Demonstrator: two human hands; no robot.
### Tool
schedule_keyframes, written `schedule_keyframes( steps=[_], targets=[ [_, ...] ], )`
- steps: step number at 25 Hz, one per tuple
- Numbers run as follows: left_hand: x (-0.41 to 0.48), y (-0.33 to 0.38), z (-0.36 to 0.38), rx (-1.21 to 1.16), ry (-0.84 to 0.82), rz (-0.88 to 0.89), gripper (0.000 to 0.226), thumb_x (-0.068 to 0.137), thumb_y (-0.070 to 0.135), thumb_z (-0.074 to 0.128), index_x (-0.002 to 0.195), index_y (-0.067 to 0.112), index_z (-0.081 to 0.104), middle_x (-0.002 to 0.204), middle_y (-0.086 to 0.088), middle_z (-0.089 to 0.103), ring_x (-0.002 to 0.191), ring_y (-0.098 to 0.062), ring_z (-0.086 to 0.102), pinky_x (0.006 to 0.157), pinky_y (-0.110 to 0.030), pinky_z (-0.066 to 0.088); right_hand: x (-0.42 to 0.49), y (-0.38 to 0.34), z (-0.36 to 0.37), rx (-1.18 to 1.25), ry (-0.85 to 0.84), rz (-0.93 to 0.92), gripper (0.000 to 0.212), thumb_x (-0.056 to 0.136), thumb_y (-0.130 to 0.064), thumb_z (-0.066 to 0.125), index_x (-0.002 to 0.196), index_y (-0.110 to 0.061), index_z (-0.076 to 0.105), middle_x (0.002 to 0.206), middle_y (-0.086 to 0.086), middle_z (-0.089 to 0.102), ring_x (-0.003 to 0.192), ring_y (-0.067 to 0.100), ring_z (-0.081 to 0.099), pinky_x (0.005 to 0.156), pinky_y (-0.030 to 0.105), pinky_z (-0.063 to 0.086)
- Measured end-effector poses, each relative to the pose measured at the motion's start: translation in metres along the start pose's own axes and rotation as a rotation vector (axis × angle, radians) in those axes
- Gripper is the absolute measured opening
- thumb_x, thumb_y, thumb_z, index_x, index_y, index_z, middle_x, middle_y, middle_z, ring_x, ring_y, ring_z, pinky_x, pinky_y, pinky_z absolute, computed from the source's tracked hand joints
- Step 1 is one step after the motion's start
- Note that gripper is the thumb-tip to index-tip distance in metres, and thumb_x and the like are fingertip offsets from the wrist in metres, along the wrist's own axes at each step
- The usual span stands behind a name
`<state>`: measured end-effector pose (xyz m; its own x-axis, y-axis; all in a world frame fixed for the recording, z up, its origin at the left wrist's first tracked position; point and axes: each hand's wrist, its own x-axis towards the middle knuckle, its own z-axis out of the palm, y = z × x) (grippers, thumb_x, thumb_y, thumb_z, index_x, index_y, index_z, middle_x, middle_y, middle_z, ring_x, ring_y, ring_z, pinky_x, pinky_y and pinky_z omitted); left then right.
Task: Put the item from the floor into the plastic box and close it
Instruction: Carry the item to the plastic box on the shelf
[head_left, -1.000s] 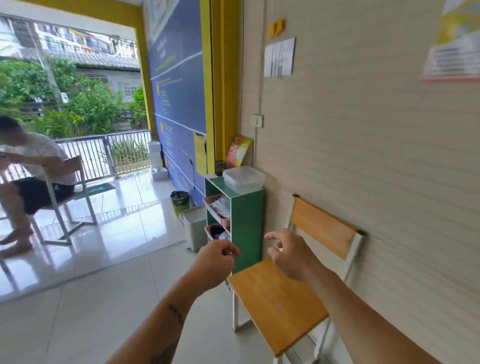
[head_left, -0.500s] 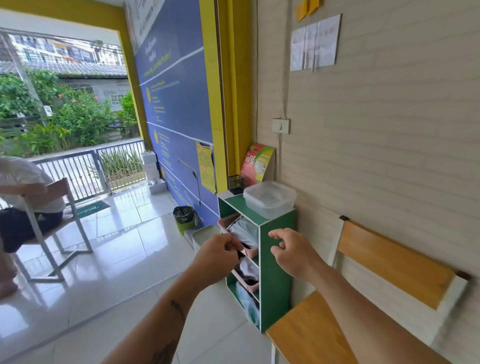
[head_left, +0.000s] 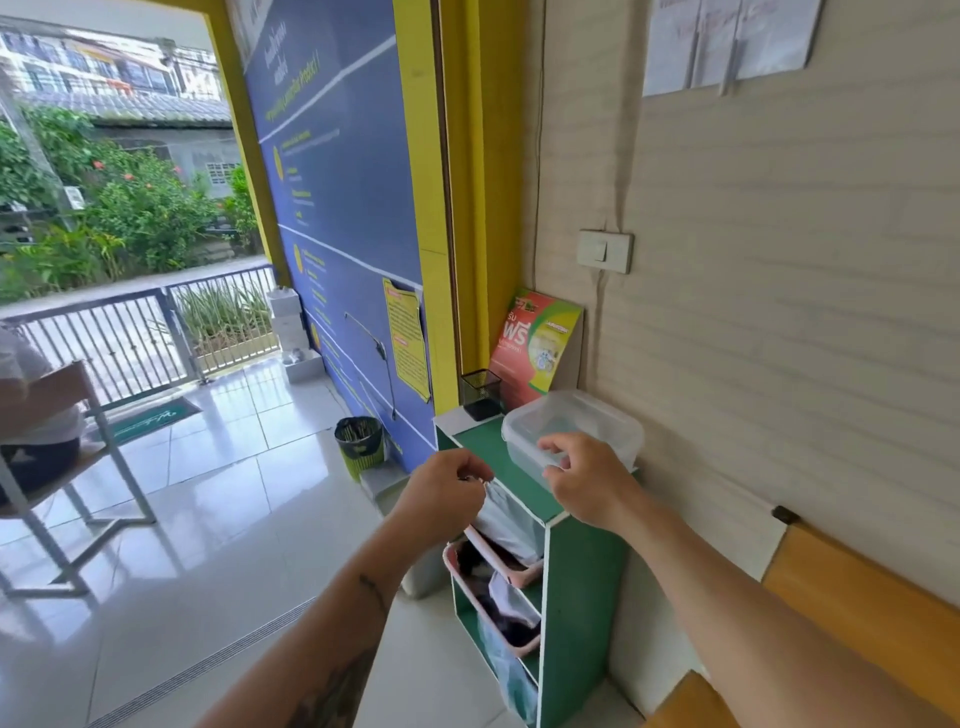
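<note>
The clear, lidded rectangular plastic box (head_left: 571, 434) sits on top of the narrow green shelf unit (head_left: 582, 582) against the wall, its lid seemingly on, beside a small black mesh pen cup (head_left: 480, 393) and a red-and-green leaflet (head_left: 537, 345). Both hands are raised in front of it. The right hand (head_left: 589, 480) is at the box's near edge, thumb and forefinger curled as if to catch the rim of the lid; whether they are touching it cannot be told. The left hand (head_left: 447, 496) is closed with fingertips pressed together, pinching something small and dark; what it is cannot be made out, but it is presumably the item taken from the floor. The step in hand looks like the approach to the box, with opening not yet done. The next move probably calls for the right hand to lift or unclip the lid, perhaps steadying the light box so it does not slide on the shelf top, then for the left hand to drop its item inside before the lid is pressed shut.
</note>
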<state>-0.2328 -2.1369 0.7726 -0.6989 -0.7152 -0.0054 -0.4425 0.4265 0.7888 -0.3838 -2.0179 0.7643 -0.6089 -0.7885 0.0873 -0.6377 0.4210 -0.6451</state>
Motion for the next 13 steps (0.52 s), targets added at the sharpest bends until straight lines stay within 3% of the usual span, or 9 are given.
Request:
schedule_keyframes(
  steps=[4, 7, 13],
  targets=[
    [0.078, -0.018, 0.004, -0.018, -0.025, 0.014, 0.031, 0.082, 0.005, 0.042, 0.095, 0.018, 0.068, 0.095, -0.013, 0.07, 0.063, -0.016, 0.054, 0.046, -0.015, 0.042, 0.058, 0.014, 0.021, -0.033, 0.007, 0.045, 0.047, 0.092, -0.019, 0.051, 0.139, -0.015, 0.051, 0.141, 0.006, 0.054, 0.125, 0.02, 0.05, 0.106, 0.031, 0.038],
    [0.143, -0.04, 0.008, -0.07, -0.075, 0.0, 0.027, 0.081, 0.003, 0.044, 0.096, 0.017, 0.063, 0.095, -0.01, 0.068, 0.064, -0.016, 0.053, 0.053, -0.024, 0.042, 0.107, 0.025, 0.043, -0.075, -0.003, 0.09, 0.048, 0.092, -0.021, 0.049, 0.139, -0.016, 0.051, 0.142, 0.004, 0.053, 0.126, 0.02, 0.051, 0.106, 0.033, 0.04],
    [0.279, -0.086, 0.026, -0.047, -0.244, 0.05, 0.029, 0.083, 0.002, 0.044, 0.082, 0.027, 0.06, 0.095, -0.002, 0.073, 0.067, -0.017, 0.058, 0.056, -0.027, 0.047, 0.204, 0.04, 0.079, -0.148, 0.031, 0.224, 0.048, 0.092, -0.02, 0.047, 0.139, -0.015, 0.05, 0.144, 0.003, 0.051, 0.131, 0.02, 0.048, 0.109, 0.035, 0.039]
  ],
)
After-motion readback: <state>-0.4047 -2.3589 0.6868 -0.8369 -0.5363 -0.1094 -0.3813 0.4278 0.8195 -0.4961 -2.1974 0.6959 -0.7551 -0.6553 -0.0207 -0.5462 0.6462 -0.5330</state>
